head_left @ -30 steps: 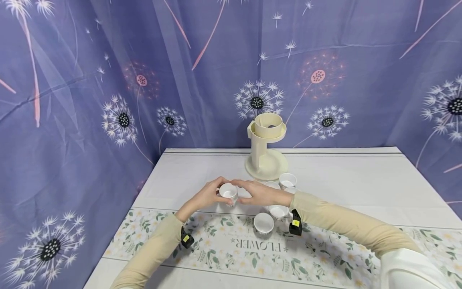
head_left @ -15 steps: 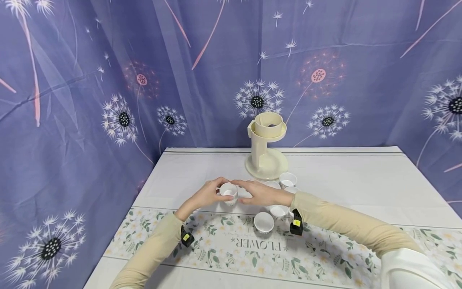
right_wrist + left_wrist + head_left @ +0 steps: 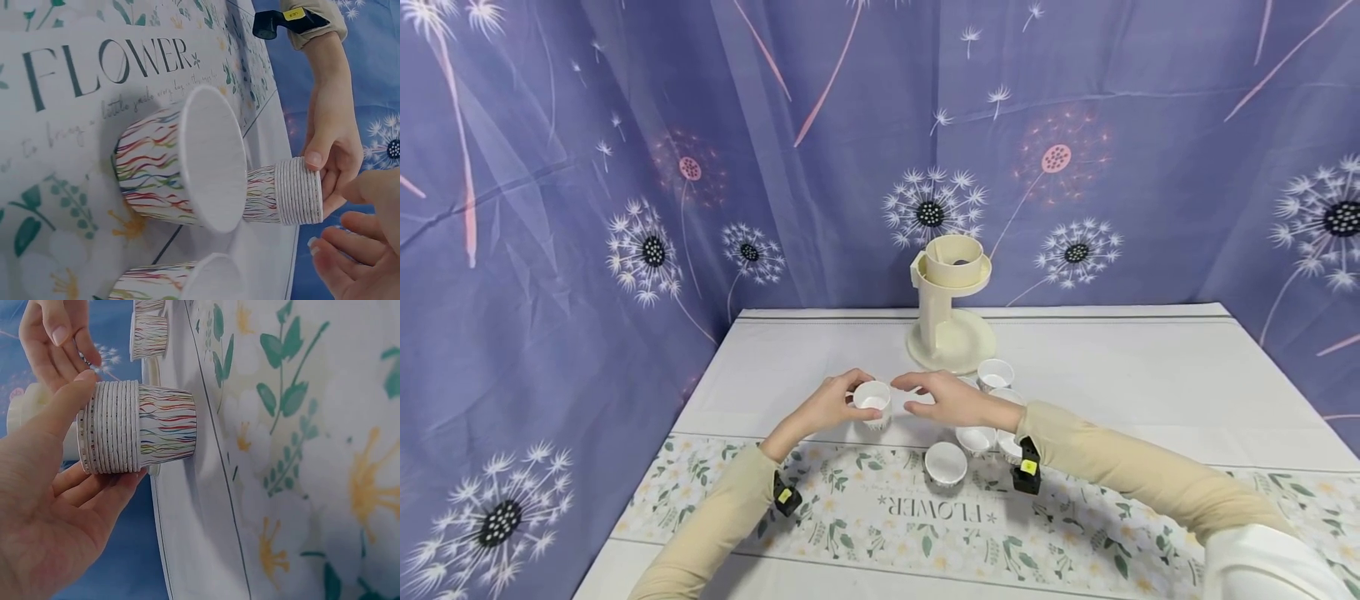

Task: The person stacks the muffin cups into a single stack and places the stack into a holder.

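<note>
My left hand grips a nested stack of white paper cups, thumb on the near side and fingers behind. In the left wrist view, the stack shows many closely packed rims and one side printed with coloured wavy lines. The bottom of the stack is close over the table. Just right of it, my right hand holds nothing, its fingers loosely bent and apart from the rims. In the right wrist view, both the stack and the right hand show, with a gap between them.
A single paper cup stands on the floral runner. Several more cups stand grouped beyond it, partly hidden by the right hand and wrist. Behind them stands a cream-coloured dispenser stand with a ring on top. A dandelion-print curtain hangs behind.
My right hand has drawn off to the right, away from the stack's rim where its fingertips were. The left hand keeps its grip on the stack in nearly the same place.
</note>
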A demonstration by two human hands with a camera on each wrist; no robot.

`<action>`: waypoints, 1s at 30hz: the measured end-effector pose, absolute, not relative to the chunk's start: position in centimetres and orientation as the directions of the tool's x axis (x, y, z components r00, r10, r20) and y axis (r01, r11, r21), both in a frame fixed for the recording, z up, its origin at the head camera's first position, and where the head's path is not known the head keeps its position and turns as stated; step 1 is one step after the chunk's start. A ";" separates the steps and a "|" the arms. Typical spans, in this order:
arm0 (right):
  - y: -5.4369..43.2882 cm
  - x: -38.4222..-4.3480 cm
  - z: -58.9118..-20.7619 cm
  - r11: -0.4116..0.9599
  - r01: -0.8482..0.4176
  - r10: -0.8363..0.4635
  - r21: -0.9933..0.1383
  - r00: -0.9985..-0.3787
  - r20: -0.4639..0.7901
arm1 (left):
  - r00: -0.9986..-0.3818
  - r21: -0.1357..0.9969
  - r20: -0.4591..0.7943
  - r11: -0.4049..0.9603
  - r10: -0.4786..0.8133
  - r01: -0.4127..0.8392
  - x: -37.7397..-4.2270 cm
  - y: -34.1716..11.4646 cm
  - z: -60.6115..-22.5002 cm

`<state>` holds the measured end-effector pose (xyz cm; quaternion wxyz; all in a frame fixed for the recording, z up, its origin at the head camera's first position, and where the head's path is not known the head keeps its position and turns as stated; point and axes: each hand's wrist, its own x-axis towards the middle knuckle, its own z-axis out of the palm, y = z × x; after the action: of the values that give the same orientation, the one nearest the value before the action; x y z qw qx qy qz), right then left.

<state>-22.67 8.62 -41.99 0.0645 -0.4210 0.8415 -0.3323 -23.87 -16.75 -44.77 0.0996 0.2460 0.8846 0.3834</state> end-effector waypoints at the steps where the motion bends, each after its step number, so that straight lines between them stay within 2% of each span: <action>1: 8.7 -22.6 -42.0 0.417 -0.664 -0.748 -0.621 -0.639 0.181 | -0.861 0.727 0.013 0.587 0.508 0.357 -23.9 -16.7 -44.8; 9: 9.4 -22.5 -42.2 0.394 -0.669 -0.728 -0.631 -0.646 0.230 | -0.874 0.715 0.008 0.608 0.486 0.345 -23.7 -16.6 -44.7; 17: 10.3 -22.3 -42.5 0.415 -0.632 -0.723 -0.655 -0.666 0.185 | -0.870 0.729 0.017 0.589 0.492 0.348 -23.7 -16.7 -44.9; 30: 11.6 -21.6 -42.9 0.396 -0.690 -0.779 -0.607 -0.601 0.175 | -0.872 0.740 0.020 0.579 0.490 0.342 -23.5 -16.7 -45.0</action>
<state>-21.63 11.60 -42.91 0.0685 -0.4411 0.8325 -0.3280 -23.52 -16.73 -45.03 0.0935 0.2354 0.8836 0.3938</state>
